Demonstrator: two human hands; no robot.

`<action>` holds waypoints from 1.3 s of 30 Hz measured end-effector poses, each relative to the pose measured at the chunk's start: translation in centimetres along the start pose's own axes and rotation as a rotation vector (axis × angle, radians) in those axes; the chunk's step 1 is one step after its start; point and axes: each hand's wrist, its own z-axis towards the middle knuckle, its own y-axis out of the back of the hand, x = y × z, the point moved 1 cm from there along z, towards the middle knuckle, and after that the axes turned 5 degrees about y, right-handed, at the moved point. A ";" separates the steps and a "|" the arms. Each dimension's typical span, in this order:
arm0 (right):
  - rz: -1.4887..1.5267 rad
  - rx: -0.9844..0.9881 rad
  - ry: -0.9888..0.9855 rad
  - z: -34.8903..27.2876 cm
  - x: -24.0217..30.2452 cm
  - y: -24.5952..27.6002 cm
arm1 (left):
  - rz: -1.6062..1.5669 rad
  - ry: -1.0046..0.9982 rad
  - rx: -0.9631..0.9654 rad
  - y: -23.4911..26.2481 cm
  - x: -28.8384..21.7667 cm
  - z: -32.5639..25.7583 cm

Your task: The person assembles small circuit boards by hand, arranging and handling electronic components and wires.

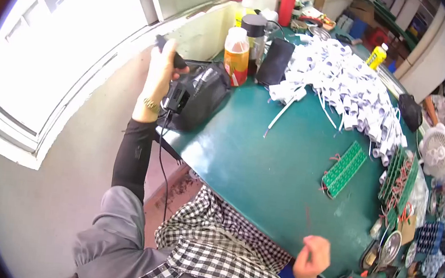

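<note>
Dark, elongated object (179, 61): gripped in the wrapped fingers of the left hand (161, 70), near a glossy black bag (211, 89) on the smooth green desk (247, 163). Right hand (314, 257): loosely curled; contents cannot be told.

1 head-worn fisheye looks down across the green table (253, 153).

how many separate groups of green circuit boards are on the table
2: a flat green panel below the white pile and a thicker stack farther right; boards inside the stack may be hidden.
</note>
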 end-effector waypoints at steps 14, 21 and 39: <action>0.201 0.209 0.141 3.7 -1.3 -6.5 | 1.188 -0.307 0.271 -7.5 10.1 19.9; 0.270 0.199 0.085 3.2 -2.9 -7.0 | 0.690 -0.462 0.654 -9.0 13.3 21.9; -0.107 -0.051 -0.167 8.4 -9.4 1.5 | 0.603 -0.600 1.704 -23.7 -3.9 -8.9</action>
